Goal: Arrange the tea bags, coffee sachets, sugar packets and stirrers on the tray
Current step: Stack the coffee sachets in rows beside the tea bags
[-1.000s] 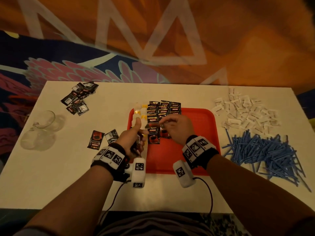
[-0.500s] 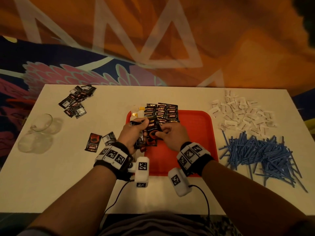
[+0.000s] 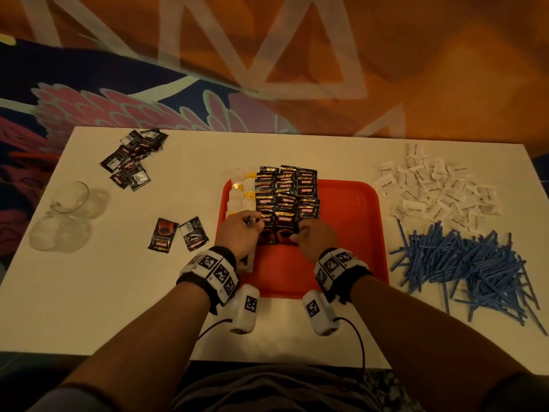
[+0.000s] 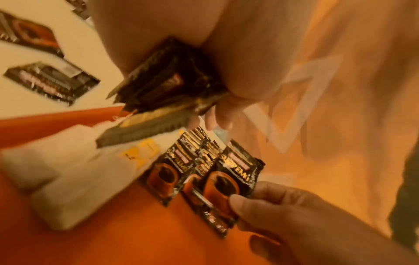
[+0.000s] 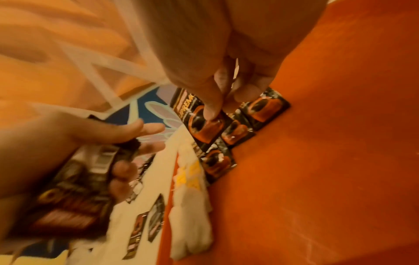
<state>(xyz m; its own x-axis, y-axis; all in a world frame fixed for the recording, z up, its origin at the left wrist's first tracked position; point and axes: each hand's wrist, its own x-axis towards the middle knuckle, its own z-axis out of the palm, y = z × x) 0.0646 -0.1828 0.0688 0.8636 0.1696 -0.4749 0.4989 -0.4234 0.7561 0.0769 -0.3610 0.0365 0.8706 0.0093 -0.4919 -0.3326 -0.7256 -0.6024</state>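
White counter, red tray: right hand pinches the nearest coffee sachet — long axis pointing away; left hand grips spare sachets.

Head view looks down over the whole table; both wrist views sit close, sharing the tray's left side.

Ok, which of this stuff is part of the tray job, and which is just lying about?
Job:
red tray
coffee sachets in rows
tea bags
sachet stack in the left hand
right hand placing a sachet
loose sachets
sugar packets
blue stirrers

Lying about:
glass cups
patterned carpet
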